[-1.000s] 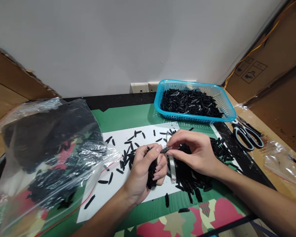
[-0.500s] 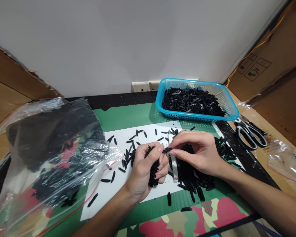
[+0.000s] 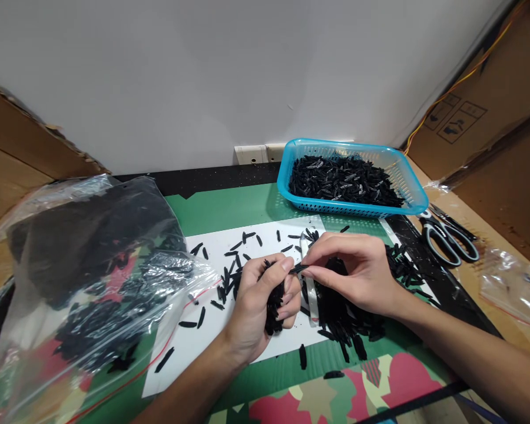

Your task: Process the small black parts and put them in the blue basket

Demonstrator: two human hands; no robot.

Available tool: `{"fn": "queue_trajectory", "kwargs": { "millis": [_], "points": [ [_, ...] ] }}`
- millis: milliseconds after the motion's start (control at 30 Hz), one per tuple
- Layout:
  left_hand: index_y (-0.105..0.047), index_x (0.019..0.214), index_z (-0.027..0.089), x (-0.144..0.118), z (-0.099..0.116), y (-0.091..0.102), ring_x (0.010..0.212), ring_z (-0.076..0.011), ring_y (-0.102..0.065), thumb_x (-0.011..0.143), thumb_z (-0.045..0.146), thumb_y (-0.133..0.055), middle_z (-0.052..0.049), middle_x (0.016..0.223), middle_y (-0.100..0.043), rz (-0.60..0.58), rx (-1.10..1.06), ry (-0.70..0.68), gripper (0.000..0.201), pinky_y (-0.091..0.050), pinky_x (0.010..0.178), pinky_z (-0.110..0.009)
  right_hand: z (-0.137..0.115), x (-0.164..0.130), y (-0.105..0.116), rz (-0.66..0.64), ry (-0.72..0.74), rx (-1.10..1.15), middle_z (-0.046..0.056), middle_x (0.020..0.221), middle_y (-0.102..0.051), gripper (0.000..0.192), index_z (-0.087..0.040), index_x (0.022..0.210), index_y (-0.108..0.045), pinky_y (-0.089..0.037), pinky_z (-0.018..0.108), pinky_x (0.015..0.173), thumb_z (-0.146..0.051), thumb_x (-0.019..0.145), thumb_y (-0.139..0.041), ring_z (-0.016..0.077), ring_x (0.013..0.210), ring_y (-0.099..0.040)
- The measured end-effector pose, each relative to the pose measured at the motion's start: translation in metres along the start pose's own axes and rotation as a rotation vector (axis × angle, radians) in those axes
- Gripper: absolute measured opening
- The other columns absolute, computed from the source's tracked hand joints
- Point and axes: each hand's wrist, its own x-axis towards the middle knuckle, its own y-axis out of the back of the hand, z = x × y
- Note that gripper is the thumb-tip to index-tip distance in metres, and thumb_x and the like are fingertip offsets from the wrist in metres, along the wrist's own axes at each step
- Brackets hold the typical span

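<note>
blk pcs point(image 3: 188, 324) on wht sheet point(image 3: 216, 262) | grn mat point(image 3: 229, 206) | gry wall point(image 3: 203, 76) | ctns point(image 3: 503, 70) L+R

At lower centre of the frame, the left hand point(image 3: 254, 299) is above the paper sheet point(image 3: 170, 318), a bunch of strips point(image 3: 273, 309) inside it; the right hand point(image 3: 360, 271) is just right of it, over a heap point(image 3: 348, 330). A single strip point(image 3: 298, 268) sits between their fingertips. Loose strips point(image 3: 201, 317) lie scattered on the sheet. The plastic bag point(image 3: 106, 277) occupies the lower left, overlapping the sheet's edge. Behind the right hand stands the filled basket point(image 3: 353, 209); to its right lie scissors point(image 3: 437, 225), with a small bag point(image 3: 506, 285) before them
</note>
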Motion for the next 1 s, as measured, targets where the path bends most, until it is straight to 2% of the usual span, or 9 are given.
{"fn": "queue_trajectory", "kwargs": {
  "millis": [367,567,767,900,1000],
  "points": [
    [-0.05,0.064,0.017,0.0008,-0.0014,0.002,0.039,-0.0048,-0.031,0.092,0.038,-0.071,0.006,0.052,-0.044,-0.062,-0.023,0.003,0.04,-0.024,0.036,-0.015,-0.0009,0.002,-0.0003,0.025,0.007,-0.017,0.004,0.082,-0.078,0.006,-0.018,0.093,-0.079,-0.057,0.029,0.065,-0.014,0.089,-0.079,0.0155,0.073,-0.069],
    [-0.05,0.065,0.017,0.0002,-0.0018,0.0036,0.039,-0.0046,-0.032,0.092,0.037,-0.071,0.006,0.052,-0.044,-0.06,-0.048,0.013,0.039,-0.025,0.036,-0.014,-0.0015,0.0015,-0.0006,-0.003,-0.072,0.029,0.004,0.087,-0.079,0.008,-0.018,0.097,-0.08,-0.058,0.026,0.065,-0.016,0.089,-0.08,0.0144,0.076,-0.071],
    [-0.05,0.065,0.017,0.0007,-0.002,0.0042,0.039,-0.005,-0.032,0.093,0.036,-0.07,0.006,0.052,-0.044,-0.077,-0.032,-0.011,0.039,-0.025,0.036,-0.015,-0.0003,0.0057,0.0038,-0.055,-0.124,0.008,0.003,0.084,-0.08,0.002,-0.016,0.092,-0.081,-0.055,0.023,0.065,-0.016,0.091,-0.078,0.0126,0.074,-0.071],
    [-0.049,0.064,0.017,0.001,0.0002,0.0029,0.04,-0.0053,-0.031,0.094,0.034,-0.068,0.006,0.053,-0.044,-0.052,-0.047,-0.029,0.039,-0.023,0.036,-0.015,0.0012,0.007,0.0061,-0.099,-0.188,0.029,0.005,0.095,-0.08,0.011,-0.017,0.102,-0.081,-0.054,0.023,0.065,-0.016,0.096,-0.071,0.0142,0.084,-0.073],
    [-0.048,0.064,0.017,0.0009,0.0006,0.0027,0.039,-0.0052,-0.03,0.093,0.034,-0.068,0.006,0.053,-0.044,-0.033,-0.048,-0.037,0.04,-0.023,0.036,-0.015,0.0005,0.0074,0.0053,-0.128,-0.235,0.053,0.005,0.103,-0.079,0.014,-0.018,0.107,-0.079,-0.055,0.022,0.067,-0.02,0.096,-0.073,0.0141,0.085,-0.072]
  ]
}}
